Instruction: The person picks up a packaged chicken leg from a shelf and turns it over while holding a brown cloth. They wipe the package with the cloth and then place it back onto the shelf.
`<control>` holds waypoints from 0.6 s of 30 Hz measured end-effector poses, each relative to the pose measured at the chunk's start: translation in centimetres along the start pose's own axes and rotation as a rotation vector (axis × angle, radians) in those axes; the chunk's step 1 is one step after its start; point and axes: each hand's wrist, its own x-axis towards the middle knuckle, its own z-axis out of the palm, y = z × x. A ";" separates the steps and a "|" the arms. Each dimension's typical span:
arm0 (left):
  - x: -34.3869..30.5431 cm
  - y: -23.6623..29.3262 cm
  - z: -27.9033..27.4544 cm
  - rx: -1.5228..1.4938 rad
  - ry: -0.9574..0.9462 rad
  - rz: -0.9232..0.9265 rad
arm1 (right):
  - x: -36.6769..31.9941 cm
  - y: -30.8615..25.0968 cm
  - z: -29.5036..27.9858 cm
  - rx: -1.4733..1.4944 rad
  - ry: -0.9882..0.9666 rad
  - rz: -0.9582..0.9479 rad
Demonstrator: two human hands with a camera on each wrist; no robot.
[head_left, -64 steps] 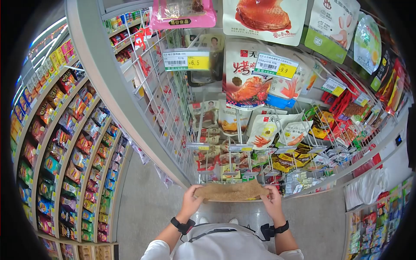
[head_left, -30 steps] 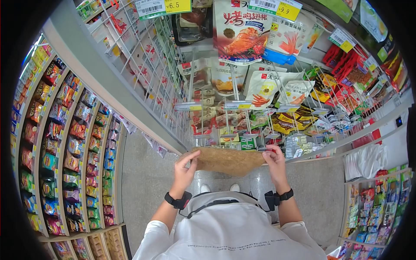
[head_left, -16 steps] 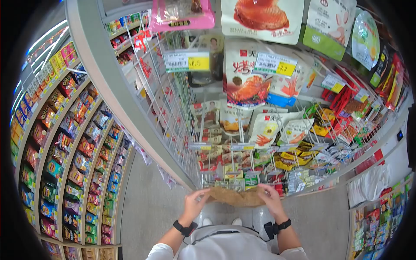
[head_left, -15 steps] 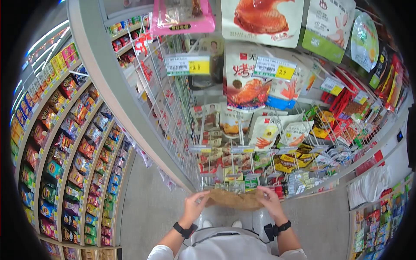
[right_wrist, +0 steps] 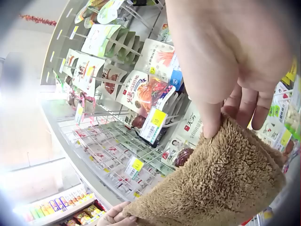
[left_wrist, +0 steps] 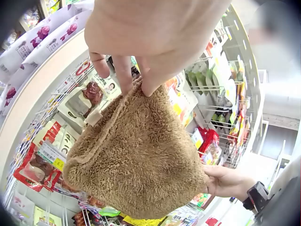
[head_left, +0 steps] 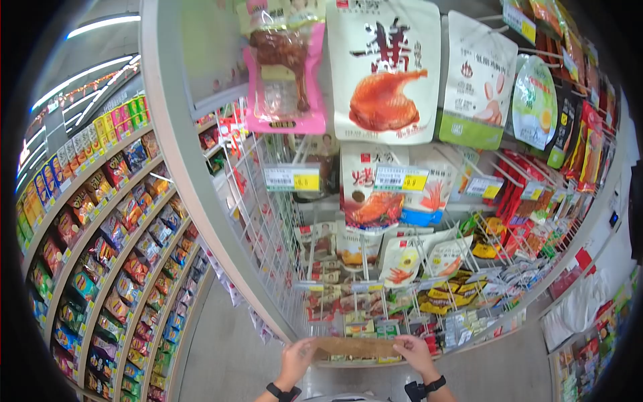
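Observation:
A brown, fluffy cloth (head_left: 355,347) is stretched between the two hands in front of the snack rack. At its left corner, my left hand (head_left: 295,360) pinches the edge between thumb and fingers; in the left wrist view the cloth (left_wrist: 146,155) hangs below that hand, folded over along the top. My right hand (head_left: 416,354) pinches the opposite corner, and in the right wrist view its thumb presses on the pile of the cloth (right_wrist: 221,179). From the head, the cloth shows as a narrow strip.
Ahead stands a wire rack (head_left: 261,221) hung with packaged meat snacks, including a large drumstick pouch (head_left: 382,80). Its grey side post (head_left: 194,174) rises on the left. Chip shelves (head_left: 107,268) curve along the far left, and white plastic bags (head_left: 576,311) hang at right.
The head view has tilted upward, so the hands and cloth sit lower in it. A second ago the cloth showed a wider face; now it is a thinner strip. Both hands keep their grip.

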 end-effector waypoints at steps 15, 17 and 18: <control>0.2 -0.5 0.7 -0.272 -0.088 -0.065 | 1.0 -1.7 0.4 0.015 -0.018 -0.185; 0.0 -0.1 0.8 -0.299 -0.059 -0.053 | 1.2 -1.1 0.6 0.027 -0.005 -0.201; 0.0 -0.1 0.8 -0.302 -0.061 -0.050 | 1.3 -1.0 0.8 0.040 0.003 -0.212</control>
